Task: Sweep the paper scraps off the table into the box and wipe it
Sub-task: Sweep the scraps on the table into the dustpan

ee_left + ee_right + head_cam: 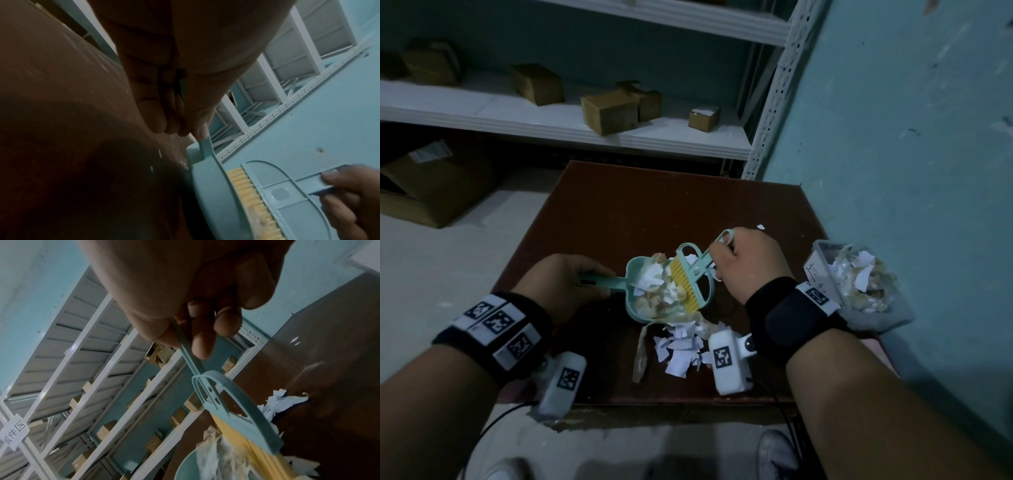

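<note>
My left hand (pixel 571 284) grips the handle of a teal dustpan (pixel 640 274) (pixel 207 181) lying on the dark brown table (pixel 619 212). My right hand (pixel 746 263) (pixel 197 324) holds the handle of a teal brush (pixel 695 270) (pixel 232 404); its yellow bristles (pixel 683 284) (pixel 248 193) (pixel 248 449) press white and tan paper scraps (pixel 654 291) into the pan. A pile of white scraps (pixel 681 349) lies on the table in front of the pan. A clear plastic box (pixel 822 253) with scraps in it stands at the table's right edge.
A teal wall (pixel 911 137) runs close along the table's right side. White metal shelving (pixel 551 116) with several cardboard boxes stands behind the table. A large carton (pixel 431 192) sits on the floor at left. One small scrap (pixel 760 226) lies beyond my right hand.
</note>
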`<state>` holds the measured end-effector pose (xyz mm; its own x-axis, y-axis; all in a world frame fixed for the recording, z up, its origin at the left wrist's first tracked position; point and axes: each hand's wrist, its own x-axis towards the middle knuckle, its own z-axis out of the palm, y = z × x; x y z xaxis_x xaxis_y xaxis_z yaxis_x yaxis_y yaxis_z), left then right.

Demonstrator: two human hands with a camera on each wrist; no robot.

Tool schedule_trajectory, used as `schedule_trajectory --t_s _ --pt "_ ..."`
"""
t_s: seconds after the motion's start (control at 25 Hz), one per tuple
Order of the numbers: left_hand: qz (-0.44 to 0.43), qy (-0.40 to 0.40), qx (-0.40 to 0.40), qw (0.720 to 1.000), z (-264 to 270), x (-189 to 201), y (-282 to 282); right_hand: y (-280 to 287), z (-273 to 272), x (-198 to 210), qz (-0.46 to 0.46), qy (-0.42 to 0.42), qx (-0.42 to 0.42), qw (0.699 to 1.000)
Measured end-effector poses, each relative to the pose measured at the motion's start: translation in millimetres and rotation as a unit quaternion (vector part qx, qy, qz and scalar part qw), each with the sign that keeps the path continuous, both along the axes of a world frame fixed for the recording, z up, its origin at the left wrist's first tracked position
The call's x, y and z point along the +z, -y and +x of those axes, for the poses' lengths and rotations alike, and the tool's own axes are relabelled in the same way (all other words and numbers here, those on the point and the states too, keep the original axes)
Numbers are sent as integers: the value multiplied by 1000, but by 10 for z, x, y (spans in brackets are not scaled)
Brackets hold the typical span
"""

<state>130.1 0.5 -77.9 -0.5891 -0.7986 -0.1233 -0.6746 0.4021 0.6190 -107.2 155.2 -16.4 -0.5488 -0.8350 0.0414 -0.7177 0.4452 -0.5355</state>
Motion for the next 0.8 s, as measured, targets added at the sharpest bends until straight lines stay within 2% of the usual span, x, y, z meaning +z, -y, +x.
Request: schedule_trajectory --t_s 0.24,0.4,0.56,0.64,0.72,0.8 --pt "31 -51 29 998 156 62 113 -141 -160 237 -17 -82 -45 995" --pt "33 -40 57 997 430 79 230 -307 -236 269 35 -137 -47 989" --pt "46 -26 83 995 746 51 297 -501 -184 228 93 -135 -48 985" --pt "47 -22 86 995 919 -100 418 -572 -123 184 105 -121 -51 986" --pt "41 -13 88 995 989 -130 409 -610 -40 119 104 -101 -48 988" --pt "28 1 90 996 931 4 271 -624 36 42 88 -72 -53 992"
